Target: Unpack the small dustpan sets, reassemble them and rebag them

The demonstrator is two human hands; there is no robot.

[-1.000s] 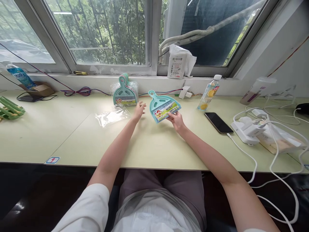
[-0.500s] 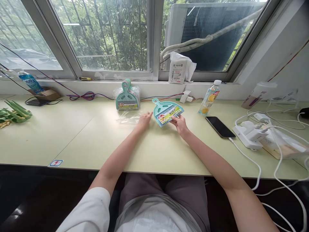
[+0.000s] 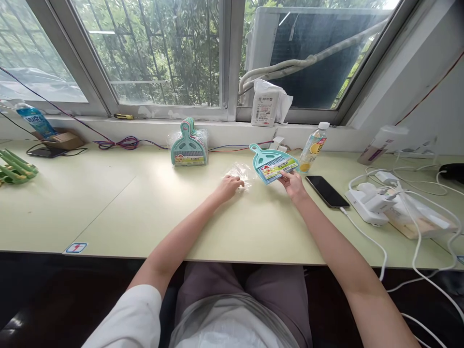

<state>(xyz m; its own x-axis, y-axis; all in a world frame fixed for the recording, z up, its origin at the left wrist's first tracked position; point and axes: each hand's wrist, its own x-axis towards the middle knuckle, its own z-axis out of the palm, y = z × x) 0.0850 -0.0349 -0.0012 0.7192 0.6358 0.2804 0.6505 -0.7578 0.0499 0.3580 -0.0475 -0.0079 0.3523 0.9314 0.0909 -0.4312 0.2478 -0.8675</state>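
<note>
My right hand (image 3: 293,184) pinches the bottom edge of a small teal dustpan-and-brush set (image 3: 272,163) with a colourful label, holding it tilted above the pale green table (image 3: 108,203). My left hand (image 3: 228,187) is closed on a crumpled clear plastic bag (image 3: 239,172) that lies on the table just left of the dustpan. A stack of the same teal dustpan sets (image 3: 189,143) in clear wrap leans against the wall under the window, behind and to the left of my left hand.
A drink bottle (image 3: 311,147) and a black phone (image 3: 326,191) lie right of the dustpan. White chargers and cables (image 3: 377,203) crowd the right side. A blue bottle (image 3: 32,119), a cardboard box (image 3: 62,140) and green clips (image 3: 14,166) sit far left. A white packet (image 3: 267,102) rests on the sill.
My right hand has carried the dustpan set to the right, toward the bottle. My left hand has gathered the clear bag and dragged it right, closing on it.
</note>
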